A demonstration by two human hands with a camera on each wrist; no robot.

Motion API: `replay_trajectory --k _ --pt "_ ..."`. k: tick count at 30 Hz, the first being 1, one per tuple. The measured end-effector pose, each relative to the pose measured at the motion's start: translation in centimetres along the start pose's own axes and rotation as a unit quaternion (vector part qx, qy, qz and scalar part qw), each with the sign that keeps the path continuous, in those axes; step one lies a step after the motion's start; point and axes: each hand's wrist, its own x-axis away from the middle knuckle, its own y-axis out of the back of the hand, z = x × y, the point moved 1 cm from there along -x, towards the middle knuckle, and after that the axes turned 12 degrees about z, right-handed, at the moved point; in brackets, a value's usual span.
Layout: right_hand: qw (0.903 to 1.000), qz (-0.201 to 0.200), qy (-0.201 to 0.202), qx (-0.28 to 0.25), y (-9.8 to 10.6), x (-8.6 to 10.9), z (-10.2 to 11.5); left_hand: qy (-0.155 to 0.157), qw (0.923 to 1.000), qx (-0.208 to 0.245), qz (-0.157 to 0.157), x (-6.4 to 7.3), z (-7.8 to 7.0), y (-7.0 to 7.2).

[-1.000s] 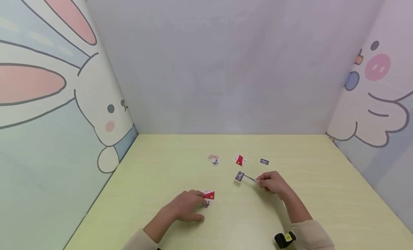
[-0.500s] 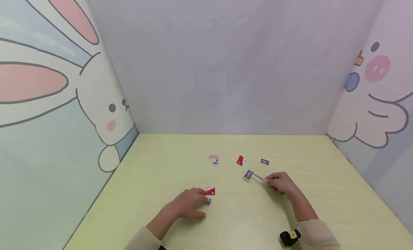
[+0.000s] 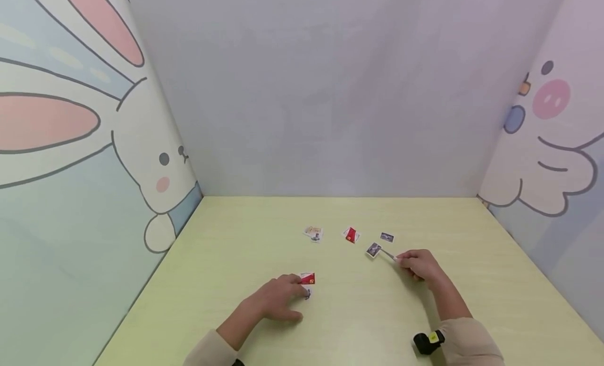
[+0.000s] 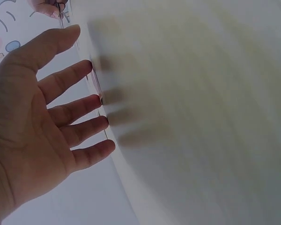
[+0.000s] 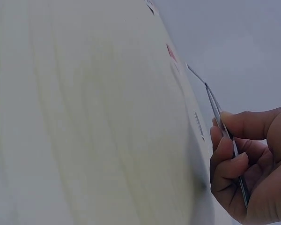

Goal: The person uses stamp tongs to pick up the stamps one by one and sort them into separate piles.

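Note:
My right hand point(image 3: 421, 264) grips metal tweezers point(image 5: 214, 104) between thumb and fingers. A small dark picture card point(image 3: 373, 250) with a pale border hangs at the tweezers' tips, just above the table. Close behind it lies another dark card point(image 3: 387, 237). On the left, my left hand point(image 3: 280, 299) is held with its fingers spread and nearly straight. Its fingertips rest on a red and white card point(image 3: 308, 278) and a small pale card with a dark figure point(image 3: 308, 292). Fingers hide the left parts of both cards.
A red and white card pile point(image 3: 351, 235) lies farther back, with a pale overlapping pile point(image 3: 314, 234) to its left. The light wood table point(image 3: 236, 235) ends at a grey back wall point(image 3: 330, 119) and printed side walls.
My right hand has moved to the right and slightly away, carrying the dark card in the tweezers toward the other dark card. My left hand and its cards have slid slightly forward.

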Motion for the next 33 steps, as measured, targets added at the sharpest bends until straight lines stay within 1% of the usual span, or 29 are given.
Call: replay_trajectory --k 9,14,19,24,29,33 --pt "0.9999 -0.010 0.003 -0.004 1.1 -0.3 -0.4 -0.005 0.9999 0.010 -0.001 0.0 0.1 -0.2" --pt "0.9997 -0.020 0.002 -0.016 1.8 -0.4 -0.7 -0.011 0.9999 0.003 -0.002 0.0 0.0 -0.2" --pt "0.9992 -0.032 -0.005 -0.024 2.5 -0.5 -0.7 -0.006 1.0000 0.001 -0.001 -0.1 0.0 0.0" --pt "0.9987 -0.034 -0.019 -0.032 3.1 -0.7 -0.7 0.000 1.0000 0.003 0.001 -0.1 0.0 0.0" --pt "0.9981 -0.041 -0.029 -0.036 3.3 -1.3 -0.9 -0.003 1.0000 0.000 -0.004 -0.1 0.0 0.0" --pt "0.9980 -0.051 -0.027 -0.025 3.3 -1.7 -0.9 -0.002 1.0000 0.004 -0.002 -0.1 -0.1 0.1"
